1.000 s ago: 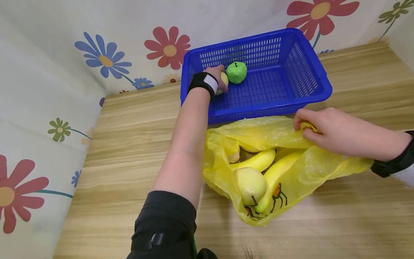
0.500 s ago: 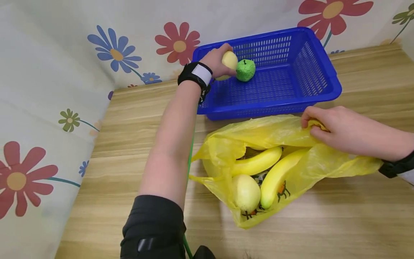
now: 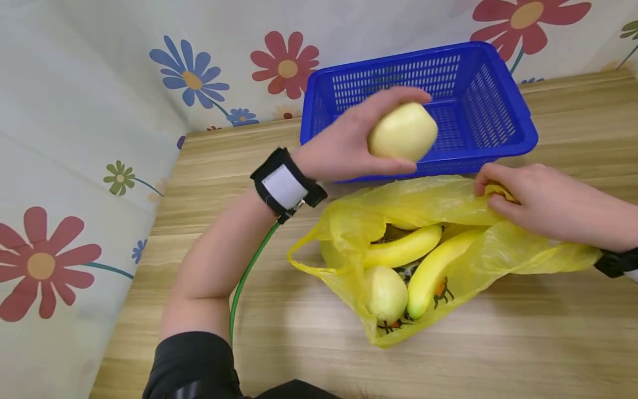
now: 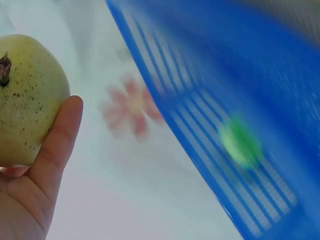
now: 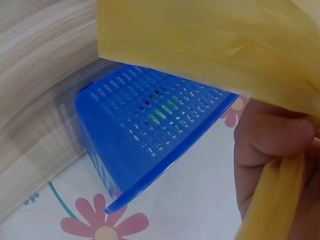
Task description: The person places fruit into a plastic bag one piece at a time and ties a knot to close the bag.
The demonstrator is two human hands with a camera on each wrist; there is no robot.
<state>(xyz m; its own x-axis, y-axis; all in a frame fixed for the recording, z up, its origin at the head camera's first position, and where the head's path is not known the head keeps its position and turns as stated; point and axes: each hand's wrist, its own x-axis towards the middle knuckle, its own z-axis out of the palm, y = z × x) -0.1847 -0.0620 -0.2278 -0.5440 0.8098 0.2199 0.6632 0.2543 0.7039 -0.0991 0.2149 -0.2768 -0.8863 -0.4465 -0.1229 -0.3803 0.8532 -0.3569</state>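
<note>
A pale yellow pear (image 3: 404,133) is gripped by my left hand (image 3: 344,141), thumb and fingers spread round its sides, above the near left part of the blue basket (image 3: 490,105). Its speckled skin and stem end show in the left wrist view. My right hand (image 3: 533,197) pinches the bunched rim of a yellow plastic bag (image 3: 418,197), pulling its mouth wide. Inside the bag lie one banana (image 3: 406,249), a second banana (image 3: 438,271) and another pear (image 3: 386,293). A green ball (image 4: 241,142) sits in the basket, hidden by my left hand in the head view.
The basket stands at the back of the wooden table (image 3: 279,310), against a flower-print backdrop (image 3: 229,27). The bag lies just in front of the basket. A green cord (image 3: 251,263) runs from my left wrist strap (image 3: 286,185).
My left hand has lifted the pear out of the basket and brought it up and to the right, nearer the bag. The right hand keeps its hold on the bag rim.
</note>
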